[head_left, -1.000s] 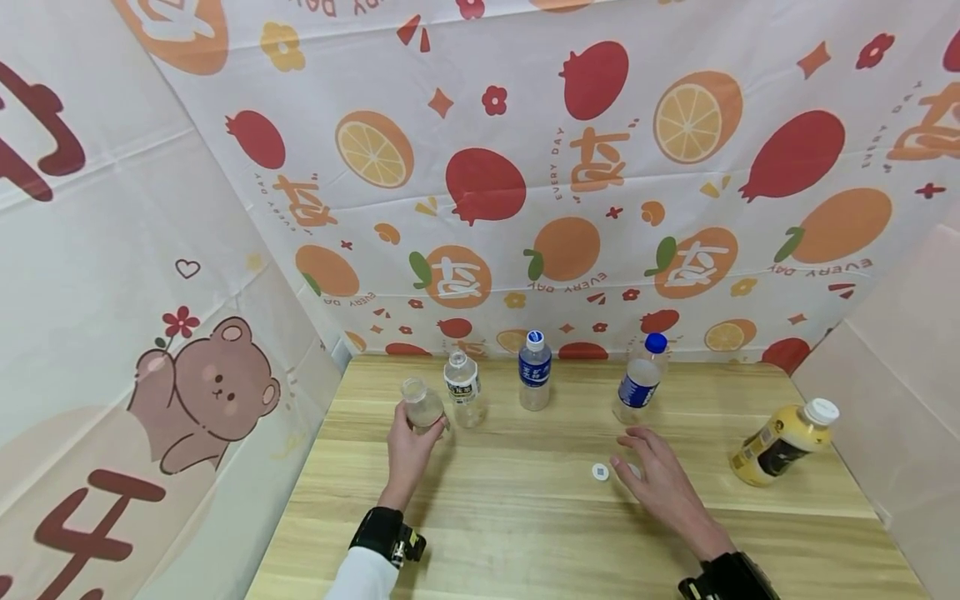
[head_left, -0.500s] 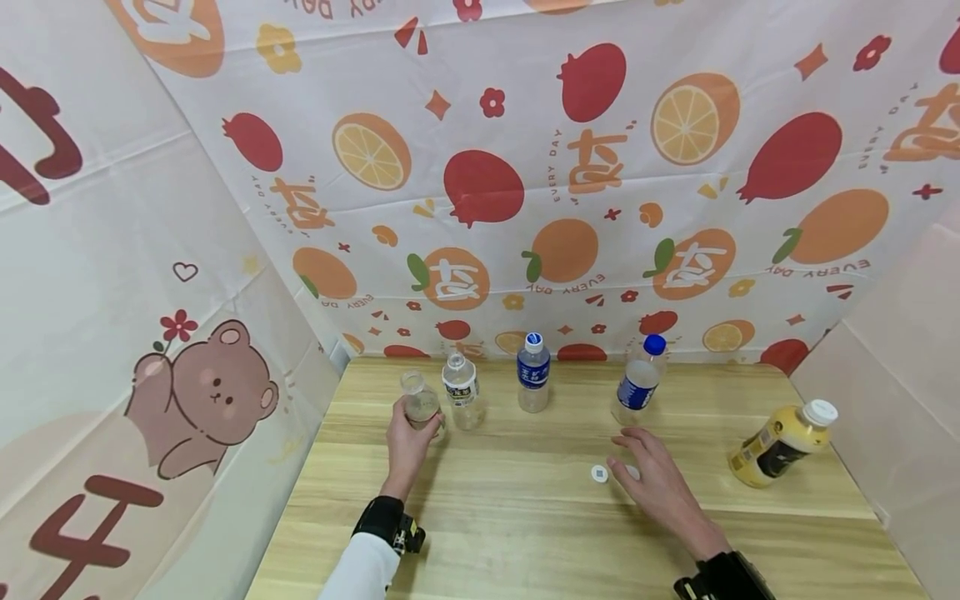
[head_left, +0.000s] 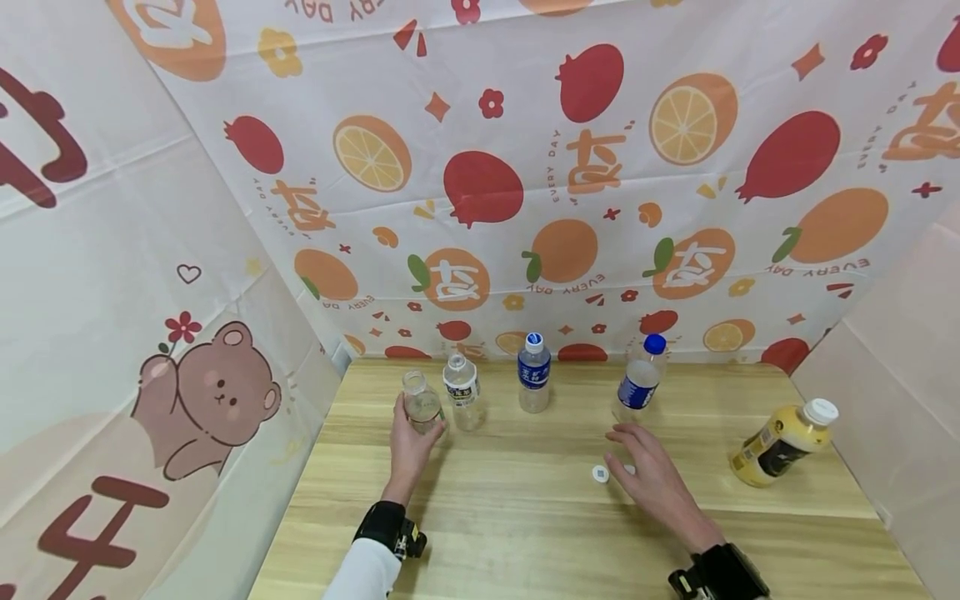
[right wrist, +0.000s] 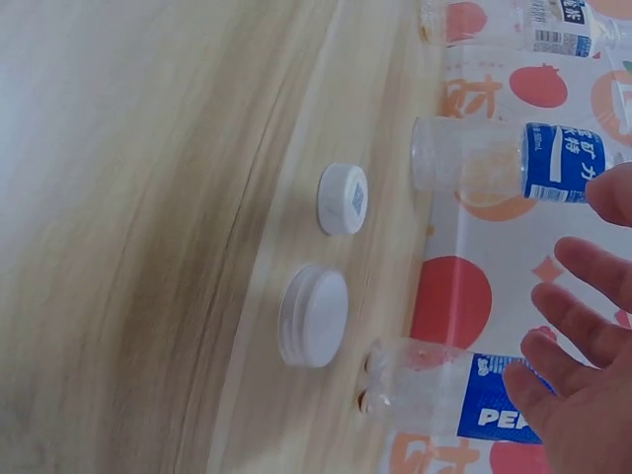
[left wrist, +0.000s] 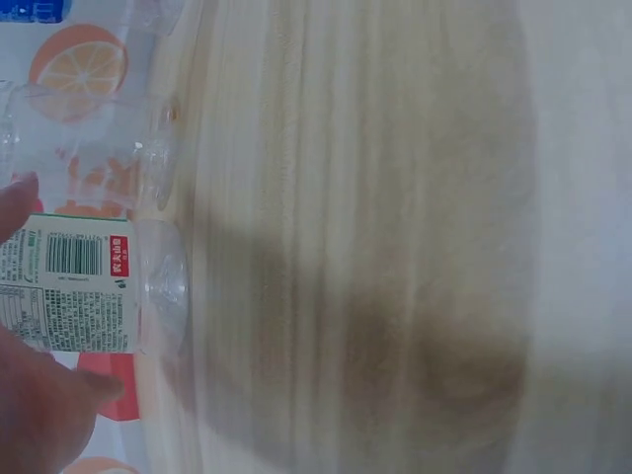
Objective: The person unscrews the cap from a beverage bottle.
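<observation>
"So, your left hand (head_left: 411, 442) grips the clear Nongfu Spring bottle (head_left: 422, 406) at the left end of the table (head_left: 517, 517). Why that low?"

"Likely because your fingers and thumb, curled round its body, can steady it while the capless neck stays uncovered. It looks roughly upright; whether its base bears on the table, I can't tell."

"And the clear bottle with the black-and-white label (head_left: 462, 390), just beside it?"

"It stands unheld, its neck apparently bare too."

"Your right hand (head_left: 654, 479) pinches nothing, does it?"

"No, its fingers are spread and slightly bent, with the caps just beside your thumb. The smaller white cap (right wrist: 343, 199) lies with its printed code upward; the wider white cap (right wrist: 321, 316) sits next to it. Put there, both seem handy for you, and flat enough not to roll."

"Isn't the Pepsi bottle (head_left: 639, 389) close to your fingers?"

"Just beyond them, blue cap (head_left: 655, 345) on. It's probably set back, like the Pocari Sweat bottle (head_left: 534, 375), to give you room; the yellow bottle (head_left: 772, 446) stands well apart, farther right."
</observation>
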The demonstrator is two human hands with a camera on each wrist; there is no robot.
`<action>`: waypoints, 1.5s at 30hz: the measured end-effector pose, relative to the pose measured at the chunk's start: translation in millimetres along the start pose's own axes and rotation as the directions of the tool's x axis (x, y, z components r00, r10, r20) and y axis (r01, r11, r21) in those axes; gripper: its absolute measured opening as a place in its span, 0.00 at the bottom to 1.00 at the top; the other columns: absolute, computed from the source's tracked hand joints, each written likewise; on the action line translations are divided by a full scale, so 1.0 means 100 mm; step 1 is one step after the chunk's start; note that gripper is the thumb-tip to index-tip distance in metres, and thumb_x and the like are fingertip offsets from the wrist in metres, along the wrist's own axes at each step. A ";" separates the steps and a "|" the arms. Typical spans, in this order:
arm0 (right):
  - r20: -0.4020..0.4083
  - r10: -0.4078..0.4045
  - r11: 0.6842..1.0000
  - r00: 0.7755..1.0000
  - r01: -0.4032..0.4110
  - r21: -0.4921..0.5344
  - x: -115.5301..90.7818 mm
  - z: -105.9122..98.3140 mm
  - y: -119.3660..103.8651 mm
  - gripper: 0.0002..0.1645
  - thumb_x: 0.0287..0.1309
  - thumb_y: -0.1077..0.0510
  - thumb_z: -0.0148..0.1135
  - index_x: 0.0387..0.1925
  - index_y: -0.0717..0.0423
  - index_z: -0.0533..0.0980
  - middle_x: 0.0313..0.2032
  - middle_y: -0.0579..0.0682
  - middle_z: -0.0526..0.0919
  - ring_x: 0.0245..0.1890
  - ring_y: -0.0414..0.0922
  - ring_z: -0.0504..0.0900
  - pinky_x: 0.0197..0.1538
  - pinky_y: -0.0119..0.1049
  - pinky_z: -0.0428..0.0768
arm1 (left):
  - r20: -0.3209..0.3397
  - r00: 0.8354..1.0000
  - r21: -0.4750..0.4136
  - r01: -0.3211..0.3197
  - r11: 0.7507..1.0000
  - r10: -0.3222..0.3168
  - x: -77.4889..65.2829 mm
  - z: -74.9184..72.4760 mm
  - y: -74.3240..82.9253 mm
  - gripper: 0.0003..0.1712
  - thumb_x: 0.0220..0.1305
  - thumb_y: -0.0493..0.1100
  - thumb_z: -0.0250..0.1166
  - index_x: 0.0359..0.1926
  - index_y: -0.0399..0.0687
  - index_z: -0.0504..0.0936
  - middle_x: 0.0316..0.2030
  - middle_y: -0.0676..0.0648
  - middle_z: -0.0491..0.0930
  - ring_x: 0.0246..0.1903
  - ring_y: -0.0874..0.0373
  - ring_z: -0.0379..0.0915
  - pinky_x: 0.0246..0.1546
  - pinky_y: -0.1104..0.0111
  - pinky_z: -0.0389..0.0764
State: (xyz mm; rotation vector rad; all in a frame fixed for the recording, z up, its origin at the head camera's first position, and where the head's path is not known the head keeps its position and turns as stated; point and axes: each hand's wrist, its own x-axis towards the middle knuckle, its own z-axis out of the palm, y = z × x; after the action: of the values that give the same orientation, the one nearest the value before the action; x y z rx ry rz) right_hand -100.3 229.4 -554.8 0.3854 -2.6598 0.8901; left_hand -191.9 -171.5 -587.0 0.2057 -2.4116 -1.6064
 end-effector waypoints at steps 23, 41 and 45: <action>0.104 0.152 0.976 0.983 -0.165 0.139 0.63 0.12 -0.32 0.37 0.74 0.47 0.60 0.73 0.61 0.64 0.70 0.63 0.69 0.69 0.61 0.69 0.67 0.63 0.71 | 0.018 0.941 0.154 -0.338 0.929 0.339 -0.93 -0.18 0.00 0.43 0.55 0.33 0.76 0.70 0.31 0.66 0.66 0.32 0.71 0.66 0.34 0.68 0.65 0.40 0.70; 0.155 0.262 0.940 0.953 -0.288 0.185 1.32 0.33 -0.56 0.52 0.70 0.37 0.60 0.80 0.61 0.52 0.75 0.64 0.62 0.72 0.62 0.66 0.70 0.62 0.67 | 0.130 0.885 0.184 -0.464 0.866 0.447 -0.98 -0.15 -0.02 0.46 0.51 0.32 0.77 0.71 0.31 0.67 0.66 0.35 0.74 0.65 0.40 0.71 0.65 0.48 0.71; 0.156 0.265 0.937 0.952 -0.292 0.190 1.42 0.36 -0.60 0.53 0.69 0.35 0.61 0.80 0.59 0.52 0.75 0.63 0.61 0.74 0.60 0.62 0.72 0.62 0.65 | 0.149 0.898 0.184 -0.436 0.881 0.413 -1.00 -0.13 -0.03 0.47 0.52 0.34 0.77 0.71 0.31 0.65 0.66 0.34 0.73 0.65 0.37 0.70 0.65 0.44 0.72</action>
State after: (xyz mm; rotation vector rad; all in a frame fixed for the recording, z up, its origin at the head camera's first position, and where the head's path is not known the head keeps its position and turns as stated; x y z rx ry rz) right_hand -217.1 139.3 -497.2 0.1130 -2.7915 1.2810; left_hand -92.1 -160.2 -596.6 -0.3634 -2.4776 -1.1887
